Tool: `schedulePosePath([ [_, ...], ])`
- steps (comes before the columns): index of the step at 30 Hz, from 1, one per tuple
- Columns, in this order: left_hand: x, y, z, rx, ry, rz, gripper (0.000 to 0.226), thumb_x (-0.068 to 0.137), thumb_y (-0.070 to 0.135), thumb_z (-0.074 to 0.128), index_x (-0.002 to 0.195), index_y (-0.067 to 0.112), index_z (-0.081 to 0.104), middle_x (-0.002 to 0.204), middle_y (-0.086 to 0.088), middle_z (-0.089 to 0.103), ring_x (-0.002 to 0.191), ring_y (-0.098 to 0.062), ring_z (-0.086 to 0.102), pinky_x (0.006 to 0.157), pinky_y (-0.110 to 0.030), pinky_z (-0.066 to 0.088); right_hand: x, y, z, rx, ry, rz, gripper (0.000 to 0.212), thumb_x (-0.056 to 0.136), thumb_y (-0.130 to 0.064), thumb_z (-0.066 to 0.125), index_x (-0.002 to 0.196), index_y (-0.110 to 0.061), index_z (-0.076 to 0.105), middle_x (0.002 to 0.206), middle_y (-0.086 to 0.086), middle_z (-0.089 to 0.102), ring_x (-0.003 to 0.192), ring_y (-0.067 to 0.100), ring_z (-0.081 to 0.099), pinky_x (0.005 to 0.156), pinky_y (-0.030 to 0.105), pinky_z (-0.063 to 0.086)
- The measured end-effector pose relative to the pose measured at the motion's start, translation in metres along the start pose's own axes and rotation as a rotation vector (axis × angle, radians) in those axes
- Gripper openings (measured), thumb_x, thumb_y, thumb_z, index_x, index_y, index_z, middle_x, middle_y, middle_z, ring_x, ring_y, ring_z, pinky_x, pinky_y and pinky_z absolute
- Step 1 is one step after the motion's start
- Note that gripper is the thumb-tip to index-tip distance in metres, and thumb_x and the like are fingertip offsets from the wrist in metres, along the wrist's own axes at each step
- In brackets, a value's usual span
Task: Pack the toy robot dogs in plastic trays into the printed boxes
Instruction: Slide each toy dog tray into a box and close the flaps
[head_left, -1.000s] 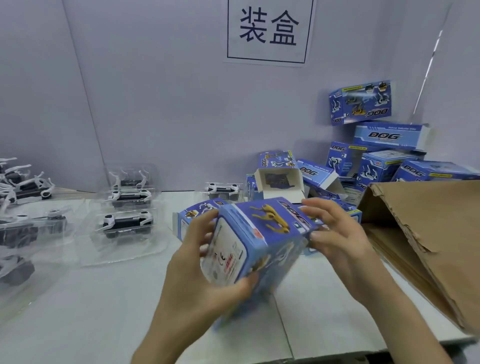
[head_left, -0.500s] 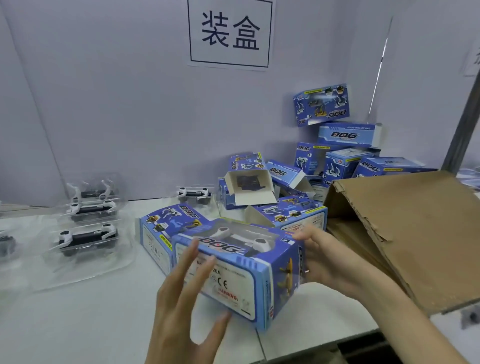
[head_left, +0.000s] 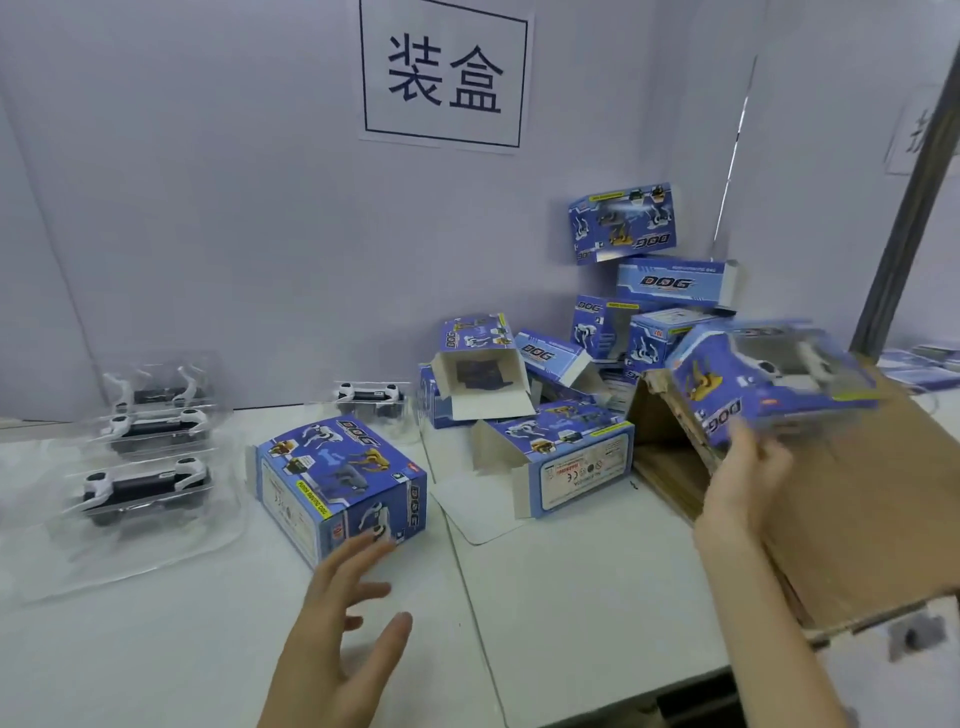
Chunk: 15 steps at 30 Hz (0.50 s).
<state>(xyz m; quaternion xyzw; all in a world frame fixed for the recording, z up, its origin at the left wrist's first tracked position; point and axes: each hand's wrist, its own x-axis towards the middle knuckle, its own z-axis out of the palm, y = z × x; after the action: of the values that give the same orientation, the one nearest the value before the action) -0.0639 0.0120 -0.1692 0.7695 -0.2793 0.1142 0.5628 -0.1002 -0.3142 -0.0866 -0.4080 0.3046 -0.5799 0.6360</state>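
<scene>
My right hand (head_left: 743, 483) holds a packed blue printed box (head_left: 769, 384) up over the brown cardboard carton (head_left: 857, 509) at the right; the box is blurred. My left hand (head_left: 343, 629) hovers open above the table, fingers spread, just in front of a closed blue box (head_left: 343, 478) lying on the table. An empty box (head_left: 561, 457) with its end flap open lies in the middle, another open box (head_left: 480, 374) behind it. Toy robot dogs in clear plastic trays (head_left: 148, 483) sit at the left, with one more tray (head_left: 371, 395) near the wall.
A pile of blue printed boxes (head_left: 649, 291) is stacked against the back wall at the right. A paper sign (head_left: 444, 73) hangs on the wall. The white table (head_left: 571, 597) ends at the lower right, beside the carton.
My right hand has carried the packed box from the table's centre up and right over the carton. My left hand has let go of it and now hovers open.
</scene>
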Motion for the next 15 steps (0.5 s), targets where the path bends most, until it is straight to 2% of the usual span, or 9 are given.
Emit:
schedulePosePath([
  [2, 0.001, 0.0, 0.0, 0.06, -0.092, -0.011, 0.046, 0.078, 0.033, 0.075, 0.111, 0.062, 0.061, 0.124, 0.033, 0.058, 0.101, 0.007, 0.063, 0.081, -0.02, 0.048, -0.009, 0.024, -0.011, -0.156, -0.025, -0.061, 0.049, 0.091, -0.012, 0.065, 0.137, -0.009, 0.047, 0.134, 0.004, 0.051, 0.121, 0.016, 0.048, 0.109, 0.033, 0.038],
  [3, 0.0, -0.002, 0.0, 0.096, -0.135, -0.014, 0.048, 0.083, 0.03, 0.078, 0.109, 0.065, 0.058, 0.12, 0.038, 0.058, 0.103, 0.007, 0.062, 0.083, -0.016, 0.048, -0.015, 0.033, -0.015, -0.211, -0.067, -0.108, 0.052, 0.089, -0.007, 0.064, 0.138, -0.009, 0.049, 0.137, 0.005, 0.051, 0.125, 0.019, 0.048, 0.111, 0.035, 0.036],
  [6, -0.002, -0.001, 0.001, 0.22, -0.27, -0.027, 0.028, 0.09, 0.033, 0.072, 0.096, 0.059, 0.067, 0.112, 0.051, 0.05, 0.107, 0.015, 0.055, 0.091, -0.009, 0.043, -0.041, 0.047, -0.01, -0.35, -0.328, -0.214, 0.04, 0.088, 0.001, 0.062, 0.123, -0.018, 0.062, 0.127, 0.002, 0.061, 0.122, 0.018, 0.055, 0.1, 0.03, 0.042],
  [8, -0.003, 0.001, 0.001, 0.244, -0.288, -0.009, 0.025, 0.091, 0.036, 0.069, 0.101, 0.057, 0.061, 0.115, 0.055, 0.045, 0.11, 0.018, 0.052, 0.094, -0.009, 0.041, -0.064, 0.048, 0.004, -0.436, -0.574, -0.241, 0.037, 0.089, -0.003, 0.066, 0.117, -0.027, 0.062, 0.12, -0.008, 0.064, 0.118, 0.015, 0.058, 0.092, 0.027, 0.044],
  [10, -0.004, 0.0, 0.001, 0.23, -0.274, -0.012, 0.025, 0.092, 0.034, 0.069, 0.101, 0.055, 0.06, 0.115, 0.053, 0.047, 0.11, 0.016, 0.053, 0.095, -0.01, 0.04, -0.089, 0.051, 0.021, -0.5, -0.841, -0.31, 0.044, 0.086, -0.014, 0.075, 0.121, -0.036, 0.058, 0.127, -0.017, 0.058, 0.121, 0.005, 0.053, 0.093, 0.024, 0.044],
  [12, -0.004, -0.001, 0.001, 0.203, -0.242, -0.009, 0.026, 0.091, 0.031, 0.071, 0.1, 0.053, 0.063, 0.112, 0.048, 0.054, 0.106, 0.013, 0.057, 0.095, -0.012, 0.042, -0.115, 0.055, 0.04, -0.585, -1.116, -0.387, 0.065, 0.079, -0.036, 0.081, 0.133, -0.045, 0.047, 0.145, -0.021, 0.041, 0.131, -0.006, 0.039, 0.101, 0.022, 0.038],
  [13, -0.005, -0.002, 0.002, 0.191, -0.23, -0.007, 0.025, 0.091, 0.029, 0.071, 0.099, 0.053, 0.063, 0.11, 0.046, 0.057, 0.105, 0.011, 0.059, 0.094, -0.012, 0.042, -0.128, 0.059, 0.05, -0.642, -1.22, -0.42, 0.077, 0.073, -0.049, 0.081, 0.138, -0.048, 0.04, 0.154, -0.022, 0.029, 0.135, -0.008, 0.031, 0.105, 0.023, 0.035],
  [15, -0.006, -0.002, 0.002, 0.175, -0.21, -0.009, 0.027, 0.091, 0.026, 0.071, 0.095, 0.052, 0.065, 0.105, 0.041, 0.062, 0.101, 0.007, 0.061, 0.089, -0.011, 0.043, -0.152, 0.067, 0.071, -0.733, -1.31, -0.468, 0.097, 0.063, -0.067, 0.077, 0.145, -0.05, 0.028, 0.161, -0.024, 0.007, 0.144, -0.003, 0.019, 0.111, 0.03, 0.032],
])
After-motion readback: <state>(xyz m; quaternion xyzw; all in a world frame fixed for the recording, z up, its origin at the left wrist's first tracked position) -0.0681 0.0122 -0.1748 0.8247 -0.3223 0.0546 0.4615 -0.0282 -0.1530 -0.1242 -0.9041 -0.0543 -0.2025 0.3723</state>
